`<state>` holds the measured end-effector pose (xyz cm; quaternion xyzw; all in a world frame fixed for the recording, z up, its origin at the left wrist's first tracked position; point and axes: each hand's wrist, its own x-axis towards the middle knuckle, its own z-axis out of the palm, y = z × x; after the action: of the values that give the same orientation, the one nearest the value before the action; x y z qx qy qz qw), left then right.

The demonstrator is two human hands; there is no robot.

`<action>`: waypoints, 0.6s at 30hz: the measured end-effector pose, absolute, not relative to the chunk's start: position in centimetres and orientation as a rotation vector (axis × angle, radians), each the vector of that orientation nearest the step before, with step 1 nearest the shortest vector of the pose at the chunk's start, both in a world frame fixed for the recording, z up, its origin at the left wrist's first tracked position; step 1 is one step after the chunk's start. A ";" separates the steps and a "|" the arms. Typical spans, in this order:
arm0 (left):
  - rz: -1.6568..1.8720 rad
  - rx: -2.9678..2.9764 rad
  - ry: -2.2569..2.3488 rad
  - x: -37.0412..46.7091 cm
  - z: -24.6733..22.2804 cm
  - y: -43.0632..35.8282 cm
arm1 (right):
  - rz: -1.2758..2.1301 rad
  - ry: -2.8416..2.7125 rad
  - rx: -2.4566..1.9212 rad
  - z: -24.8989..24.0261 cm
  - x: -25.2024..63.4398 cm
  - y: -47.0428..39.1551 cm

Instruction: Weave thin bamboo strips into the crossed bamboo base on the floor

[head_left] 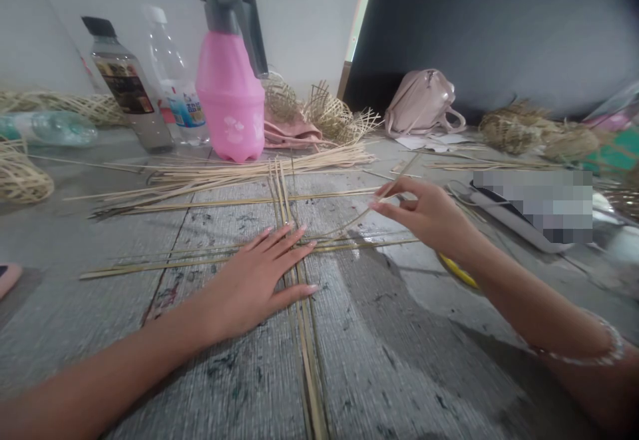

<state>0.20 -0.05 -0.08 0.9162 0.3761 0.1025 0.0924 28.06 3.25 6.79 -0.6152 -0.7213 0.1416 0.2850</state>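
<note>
Long thin bamboo strips (308, 367) run away from me across the floor, and others cross them sideways. My left hand (264, 270) lies flat over the crossing with its fingers spread, pressing on the strips. Part of the crossing is hidden beneath it. To the right, my right hand (414, 210) is raised a little and pinches one thin bamboo strip (344, 227), which bends down towards the crossing by my left fingertips. A separate crosswise strip (224, 202) lies farther off.
Behind the crossing lies a pile of loose strips (249, 170). A pink spray bottle (230, 94), a dark-capped bottle (127, 87) and a clear bottle (174, 87) stand beyond. Woven pieces (329, 114), a bag (419, 104), a phone (529, 210) and a yellow object (458, 270) are around.
</note>
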 end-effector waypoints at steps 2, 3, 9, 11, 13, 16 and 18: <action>0.297 2.721 1.114 0.2 -0.1 -0.1 | 0.490 -1.967 -1.596 6.9 28.2 3.1; 0.289 2.722 1.116 0.2 -0.1 -0.1 | 0.542 -1.988 -1.576 6.9 28.3 3.1; 0.259 2.723 1.131 0.2 0.0 -0.2 | 0.454 -1.838 -1.432 6.3 28.6 3.1; 0.276 2.722 1.125 0.2 0.0 -0.2 | 0.444 -1.793 -1.437 6.3 28.4 3.1; 0.281 2.716 1.120 0.2 0.0 -0.1 | 0.438 -1.742 -1.468 6.3 28.3 3.2; 0.276 2.707 1.119 0.2 0.0 -0.1 | 0.405 -1.677 -1.477 6.5 28.0 3.2; 0.271 2.703 1.122 0.3 0.1 -0.1 | 0.426 -1.683 -1.486 6.7 27.9 3.2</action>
<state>0.25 -0.08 0.06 0.9150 0.3798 0.0916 0.1009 27.86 3.16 6.74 -0.5915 -0.6701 0.1696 0.4151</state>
